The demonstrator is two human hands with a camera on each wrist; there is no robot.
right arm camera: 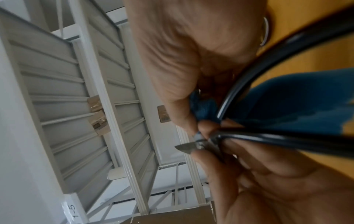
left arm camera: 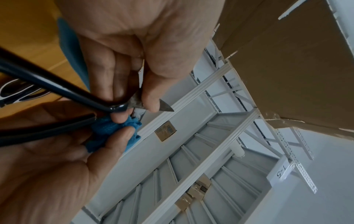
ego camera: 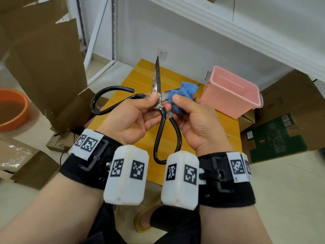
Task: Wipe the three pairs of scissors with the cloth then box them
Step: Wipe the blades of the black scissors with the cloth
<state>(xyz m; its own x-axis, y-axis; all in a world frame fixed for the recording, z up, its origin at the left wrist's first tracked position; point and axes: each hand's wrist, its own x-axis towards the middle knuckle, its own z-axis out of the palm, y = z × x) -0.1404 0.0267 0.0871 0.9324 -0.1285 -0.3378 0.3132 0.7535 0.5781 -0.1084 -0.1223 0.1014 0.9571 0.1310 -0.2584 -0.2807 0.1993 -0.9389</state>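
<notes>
I hold a large pair of scissors (ego camera: 159,95) with black loop handles, spread wide open, above the yellow table (ego camera: 140,76). One worn blade points up and away. The other points right and is wrapped in the blue cloth (ego camera: 184,93). My left hand (ego camera: 156,101) pinches the scissors at the pivot. My right hand (ego camera: 175,103) pinches the cloth around the right-pointing blade. The left wrist view shows my left hand (left arm camera: 136,106) at the pivot and the cloth (left arm camera: 107,128) below it. In the right wrist view my right hand (right arm camera: 197,125) squeezes the cloth (right arm camera: 287,106) beside a handle (right arm camera: 287,142). The pink box (ego camera: 230,92) stands open at the table's right.
An orange basin (ego camera: 12,110) sits on the floor at the left. Torn cardboard (ego camera: 44,59) rises at the left, and cardboard boxes (ego camera: 281,129) stand to the right of the table. White metal shelving (ego camera: 98,41) stands behind the table. My legs are under the near edge.
</notes>
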